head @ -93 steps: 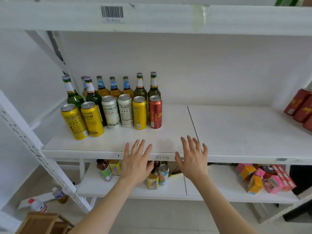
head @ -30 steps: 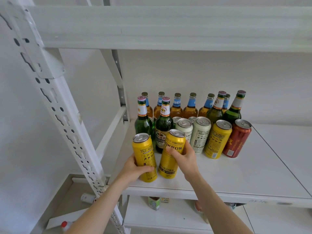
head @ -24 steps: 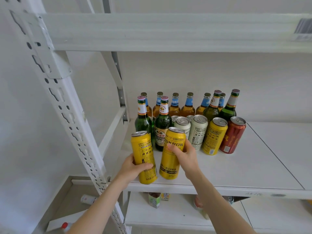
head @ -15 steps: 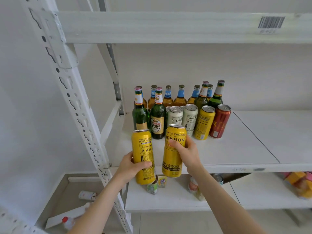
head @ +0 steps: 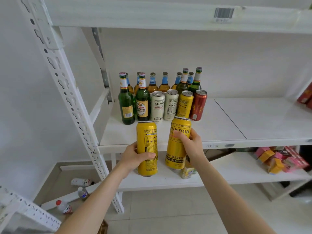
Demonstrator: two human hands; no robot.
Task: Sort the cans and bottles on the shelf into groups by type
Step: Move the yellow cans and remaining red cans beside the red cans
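Note:
My left hand (head: 133, 156) grips a yellow can (head: 147, 146), and my right hand (head: 192, 146) grips a second yellow can (head: 177, 149). Both cans are upright in the air, in front of the white shelf's (head: 219, 130) front edge. On the shelf stand two white cans (head: 157, 106), a yellow can (head: 184, 103) and a red can (head: 198, 104). Green bottles (head: 126, 102) stand at the left and behind the cans on the right. Several amber bottles with blue labels (head: 164, 82) line the back.
A perforated white upright (head: 67, 92) slants at the left. Red cans (head: 305, 95) lie at the shelf's far right. The lower shelf holds pink and orange cartons (head: 280, 159) and small bottles. Plastic bottles (head: 64, 206) lie on the floor at the left.
Both hands took hold of the two front yellow cans, lifted them off the shelf and drew them back toward me. The view shifted to the right.

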